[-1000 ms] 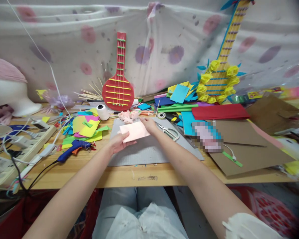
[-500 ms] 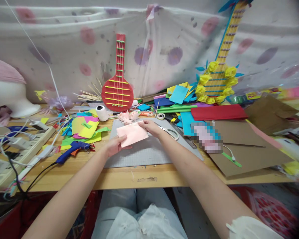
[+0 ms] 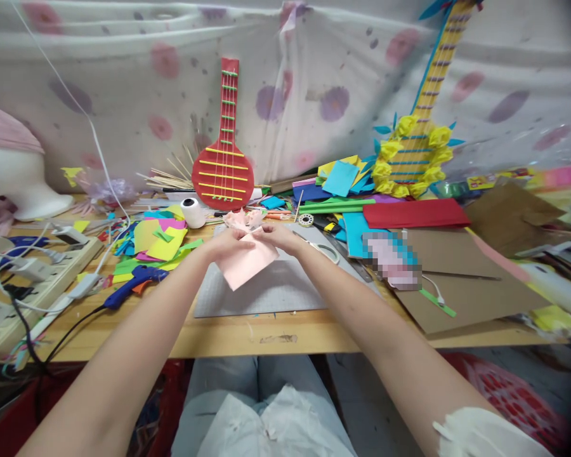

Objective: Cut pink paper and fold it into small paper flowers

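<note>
Both hands pinch the top edge of a pale pink sheet of crepe paper (image 3: 247, 263), which hangs down over the grey cutting mat (image 3: 290, 292). My left hand (image 3: 228, 244) grips it from the left, and my right hand (image 3: 276, 236) holds it close beside, the fingertips nearly meeting. Just behind the hands lies crumpled pink paper (image 3: 240, 219), partly hidden. Scissors (image 3: 327, 251) rest on the mat to the right of my right hand.
A red paper instrument (image 3: 223, 174) leans at the back, a yellow one (image 3: 412, 162) to its right. Left are a blue glue gun (image 3: 136, 285), a power strip (image 3: 71, 270) and coloured paper scraps (image 3: 164, 244). A thread spool (image 3: 193, 212) stands mid-back; brown cardboard (image 3: 476, 298) lies right.
The pink paper has turned, with a corner now pointing down. My left hand has moved up from its lower left edge to the top edge, close to my right hand.
</note>
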The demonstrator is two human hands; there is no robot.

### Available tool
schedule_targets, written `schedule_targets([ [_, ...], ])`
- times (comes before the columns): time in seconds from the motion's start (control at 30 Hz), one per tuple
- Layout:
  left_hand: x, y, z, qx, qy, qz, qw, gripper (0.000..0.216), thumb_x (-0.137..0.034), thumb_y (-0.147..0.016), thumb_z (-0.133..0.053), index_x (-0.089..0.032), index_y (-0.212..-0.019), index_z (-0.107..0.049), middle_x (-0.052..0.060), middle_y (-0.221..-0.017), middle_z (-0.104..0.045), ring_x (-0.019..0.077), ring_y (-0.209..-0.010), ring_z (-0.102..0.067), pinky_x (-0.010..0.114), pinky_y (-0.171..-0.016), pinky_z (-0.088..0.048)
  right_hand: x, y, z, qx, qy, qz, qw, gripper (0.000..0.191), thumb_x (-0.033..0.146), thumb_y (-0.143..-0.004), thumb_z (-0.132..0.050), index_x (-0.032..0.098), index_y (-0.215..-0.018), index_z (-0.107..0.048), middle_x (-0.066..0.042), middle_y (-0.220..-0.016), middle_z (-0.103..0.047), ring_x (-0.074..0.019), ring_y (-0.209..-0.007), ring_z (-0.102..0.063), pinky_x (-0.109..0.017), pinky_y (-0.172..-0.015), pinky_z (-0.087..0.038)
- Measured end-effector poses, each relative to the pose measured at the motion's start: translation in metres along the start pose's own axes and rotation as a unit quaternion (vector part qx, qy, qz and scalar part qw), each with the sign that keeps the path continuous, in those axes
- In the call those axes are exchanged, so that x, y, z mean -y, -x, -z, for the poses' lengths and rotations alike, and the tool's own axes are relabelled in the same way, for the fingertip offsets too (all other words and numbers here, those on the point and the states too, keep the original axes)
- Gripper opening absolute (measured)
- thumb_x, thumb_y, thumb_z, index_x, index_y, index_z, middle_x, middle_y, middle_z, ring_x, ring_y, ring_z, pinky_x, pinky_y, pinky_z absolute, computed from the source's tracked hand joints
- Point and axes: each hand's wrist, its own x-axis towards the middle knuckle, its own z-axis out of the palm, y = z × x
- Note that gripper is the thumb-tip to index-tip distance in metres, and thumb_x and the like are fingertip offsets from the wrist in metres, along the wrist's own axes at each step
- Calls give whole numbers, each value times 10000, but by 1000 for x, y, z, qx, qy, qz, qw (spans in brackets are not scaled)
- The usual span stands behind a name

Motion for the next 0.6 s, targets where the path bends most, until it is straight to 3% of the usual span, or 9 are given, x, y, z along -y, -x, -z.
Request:
schedule_targets([
  [0.13, 6, 0, 0, -77, 45, 11, 996, 299, -348, -552, -717, -135, -751, -651, 44, -715, -653, 188, -655, -589, 243, -538, -396, 5, 8, 16, -12, 16, -88, 996, 194, 322, -698, -647, 145, -726, -572, -10, -661, -590, -88, -567, -525, -224, -552, -445],
  [0.23, 14, 7, 2, -119, 152, 11, 981, 296, -325, -573, -717, -133, -786, -642, 62, -763, -667, 208, -701, -611, 269, -597, -433, 2, 27, 45, -40, 128, -155, 979, 164, 300, -728, -619, 145, -711, -569, -51, -688, -626, -126, -608, -574, -262, -591, -471],
  [0.3, 20, 13, 2, -99, 238, 25, 966, 377, -316, -578, -725, -136, -895, -631, 87, -864, -678, 229, -765, -625, 309, -659, -463, -6, 47, 66, -90, 302, -155, 936, 159, 311, -728, -610, 153, -740, -593, -72, -749, -645, -161, -691, -597, -271, -634, -460],
  [0.37, 27, 19, 1, -77, 289, 46, 953, 446, -297, -573, -737, -134, -969, -613, 115, -941, -674, 247, -812, -630, 346, -701, -479, -15, 70, 83, -115, 470, -177, 857, 223, 332, -690, -639, 163, -833, -614, -95, -891, -645, -217, -844, -597, -293, -702, -441],
  [0.43, 31, 23, -2, -69, 315, 51, 945, 471, -278, -579, -740, -133, -1005, -602, 129, -994, -663, 250, -843, -631, 359, -726, -487, -24, 89, 93, -99, 549, -205, 804, 371, 369, -673, -644, 155, -971, -593, -125, -987, -620, -247, -942, -574, -295, -730, -428],
  [0.6, 31, 26, -5, -65, 356, 23, 932, 513, -264, -594, -742, -150, -1067, -581, 128, -1065, -642, 225, -867, -632, 335, -741, -498, -30, 104, 92, -59, 594, -212, 774, 511, 450, -657, -628, 103, -1027, -563, -179, -1061, -589, -270, -999, -551, -297, -760, -414],
])
